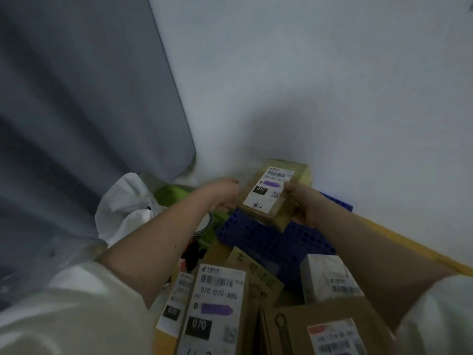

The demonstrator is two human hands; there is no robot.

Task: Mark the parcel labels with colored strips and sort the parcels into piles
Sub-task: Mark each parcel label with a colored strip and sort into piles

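Holding a small brown parcel (275, 193) at the far end of the table, above the blue perforated tray (271, 242), the left hand (224, 194) grips its left edge and the right hand (300, 201) its right edge, fingers curled round it. Its label (268, 189) already bears a purple strip (271, 184) and reads 010. Keeping the label face-up and setting it down flat, apart from the near 070 parcel (215, 311), would likely keep the piles distinct.

parcel (271, 193) above crate (258, 242), between hands
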